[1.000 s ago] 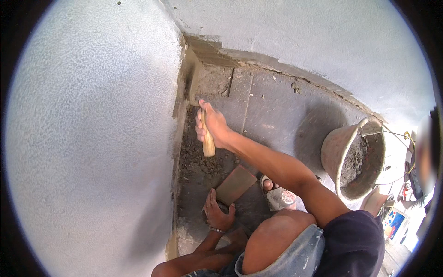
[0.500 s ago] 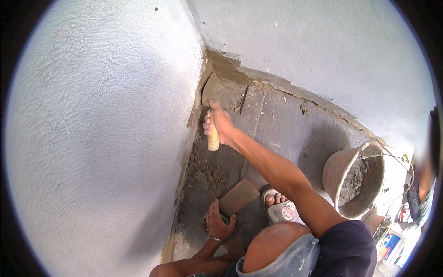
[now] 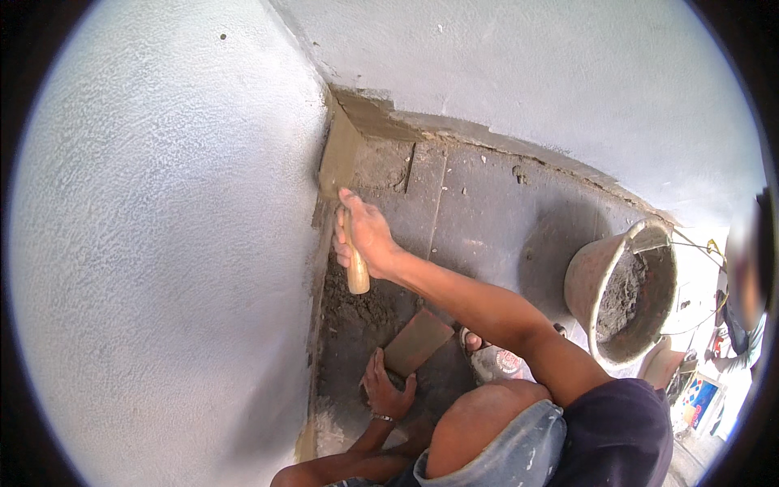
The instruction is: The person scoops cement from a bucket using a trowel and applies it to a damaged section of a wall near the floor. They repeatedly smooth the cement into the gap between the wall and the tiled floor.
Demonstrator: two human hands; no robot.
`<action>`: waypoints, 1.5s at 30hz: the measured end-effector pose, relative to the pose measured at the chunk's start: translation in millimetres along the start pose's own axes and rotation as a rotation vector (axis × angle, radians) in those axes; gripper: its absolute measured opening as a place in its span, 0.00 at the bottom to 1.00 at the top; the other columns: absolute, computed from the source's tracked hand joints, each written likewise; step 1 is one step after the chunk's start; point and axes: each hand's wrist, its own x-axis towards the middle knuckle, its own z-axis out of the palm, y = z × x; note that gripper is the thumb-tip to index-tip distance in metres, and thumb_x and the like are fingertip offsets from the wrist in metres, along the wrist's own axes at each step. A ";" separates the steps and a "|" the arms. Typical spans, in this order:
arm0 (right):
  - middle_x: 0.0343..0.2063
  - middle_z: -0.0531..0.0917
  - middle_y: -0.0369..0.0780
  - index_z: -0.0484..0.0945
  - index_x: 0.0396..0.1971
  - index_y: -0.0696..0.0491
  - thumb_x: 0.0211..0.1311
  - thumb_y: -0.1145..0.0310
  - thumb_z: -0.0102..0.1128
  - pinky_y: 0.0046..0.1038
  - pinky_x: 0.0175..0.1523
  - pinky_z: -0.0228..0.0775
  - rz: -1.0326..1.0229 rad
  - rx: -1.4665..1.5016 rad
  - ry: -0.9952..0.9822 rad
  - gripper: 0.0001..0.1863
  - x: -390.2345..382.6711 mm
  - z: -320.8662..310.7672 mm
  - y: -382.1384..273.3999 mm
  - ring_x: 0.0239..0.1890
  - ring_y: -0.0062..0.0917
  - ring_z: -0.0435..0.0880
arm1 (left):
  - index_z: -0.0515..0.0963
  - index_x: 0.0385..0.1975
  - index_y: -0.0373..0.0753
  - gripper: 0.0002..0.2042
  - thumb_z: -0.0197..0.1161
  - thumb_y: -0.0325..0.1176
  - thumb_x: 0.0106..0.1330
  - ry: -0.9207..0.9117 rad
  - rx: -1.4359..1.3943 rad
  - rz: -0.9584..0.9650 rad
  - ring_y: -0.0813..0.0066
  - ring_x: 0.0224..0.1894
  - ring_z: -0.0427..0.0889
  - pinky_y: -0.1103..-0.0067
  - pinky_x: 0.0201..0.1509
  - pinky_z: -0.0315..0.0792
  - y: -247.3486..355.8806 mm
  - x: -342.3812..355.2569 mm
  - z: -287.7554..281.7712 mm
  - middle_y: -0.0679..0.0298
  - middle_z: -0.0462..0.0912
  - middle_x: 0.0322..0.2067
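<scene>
My right hand (image 3: pixel 361 231) grips the wooden handle (image 3: pixel 357 276) of a trowel, whose mortar-coated blade (image 3: pixel 335 158) lies against the low mortar band at the foot of the left wall in the corner. Lower down, my left hand (image 3: pixel 389 383) is closed on the near end of a rectangular board (image 3: pixel 415 341) with a reddish edge and grey mortar on its face. Between the two hands, loose wet mortar (image 3: pixel 357 312) is heaped on the dark floor along the wall. My sandalled foot (image 3: pixel 495 361) shows just right of the board.
Textured pale walls (image 3: pixel 178 203) meet at the corner, with dark floor tiles (image 3: pixel 479 219) below. A bucket (image 3: pixel 583 284) of mortar stands to the right. At the far right edge a co-worker (image 3: pixel 742 341) is partly visible beside assorted items and a colourful printed box (image 3: pixel 696 402).
The trowel blade has shifted against the corner, tilting away from the left wall and now lying flat along it. The view moved down and back up. My left hand stays on the board.
</scene>
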 end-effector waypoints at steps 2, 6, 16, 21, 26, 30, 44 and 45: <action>0.17 0.66 0.36 0.64 0.28 0.51 0.74 0.45 0.48 0.31 0.17 0.60 0.094 0.060 0.087 0.23 16.2 -20.7 8.2 0.12 0.24 0.64 | 0.55 0.72 0.33 0.46 0.69 0.47 0.56 0.006 -0.010 0.019 0.40 0.68 0.62 0.48 0.70 0.54 -0.4 1.2 1.3 0.42 0.62 0.67; 0.17 0.66 0.35 0.64 0.28 0.50 0.74 0.48 0.48 0.30 0.20 0.60 0.183 0.153 0.132 0.21 48.8 -51.1 23.2 0.14 0.23 0.62 | 0.55 0.72 0.34 0.46 0.70 0.46 0.56 -0.008 0.004 0.001 0.40 0.69 0.62 0.48 0.71 0.53 3.1 3.6 -1.7 0.42 0.62 0.67; 0.17 0.66 0.35 0.63 0.29 0.50 0.75 0.49 0.47 0.30 0.18 0.59 0.182 0.144 0.130 0.20 56.6 -21.9 7.9 0.13 0.22 0.62 | 0.53 0.73 0.34 0.48 0.69 0.49 0.56 -0.005 -0.006 0.008 0.40 0.70 0.61 0.47 0.70 0.53 1.7 6.0 2.6 0.41 0.61 0.67; 0.15 0.66 0.35 0.63 0.27 0.51 0.76 0.50 0.45 0.28 0.16 0.60 0.101 -0.014 -0.070 0.22 -2.5 14.1 -8.0 0.10 0.23 0.64 | 0.53 0.73 0.34 0.48 0.68 0.49 0.56 -0.035 -0.018 -0.043 0.40 0.70 0.60 0.45 0.70 0.52 -0.7 0.9 0.0 0.41 0.60 0.68; 0.14 0.68 0.36 0.66 0.26 0.53 0.77 0.51 0.45 0.25 0.14 0.60 -0.181 -0.292 -0.393 0.23 -67.4 16.7 -21.4 0.08 0.22 0.66 | 0.51 0.74 0.36 0.47 0.68 0.49 0.57 -0.066 -0.017 -0.063 0.40 0.71 0.59 0.44 0.71 0.51 5.8 2.8 -1.1 0.41 0.60 0.68; 0.20 0.71 0.33 0.76 0.35 0.55 0.74 0.53 0.40 0.24 0.22 0.66 -0.175 -0.475 -0.223 0.22 -70.3 -43.2 -34.2 0.20 0.17 0.70 | 0.51 0.74 0.37 0.46 0.67 0.48 0.60 -0.108 -0.032 -0.072 0.40 0.71 0.58 0.45 0.71 0.50 5.4 5.9 -4.8 0.41 0.58 0.69; 0.33 0.85 0.56 0.83 0.36 0.59 0.61 0.59 0.63 0.48 0.47 0.78 -0.546 -2.101 0.290 0.16 8.0 -124.3 -126.6 0.40 0.55 0.84 | 0.52 0.73 0.33 0.44 0.67 0.44 0.61 -0.057 -0.096 0.053 0.45 0.72 0.58 0.50 0.72 0.53 -7.2 3.8 -6.0 0.45 0.58 0.70; 0.33 0.85 0.55 0.84 0.37 0.59 0.61 0.59 0.63 0.48 0.48 0.78 -0.534 -2.112 0.337 0.16 13.3 -123.6 -126.0 0.41 0.55 0.85 | 0.52 0.73 0.33 0.44 0.67 0.44 0.61 -0.055 -0.108 0.053 0.45 0.72 0.59 0.50 0.72 0.53 -5.9 4.2 -6.0 0.45 0.58 0.70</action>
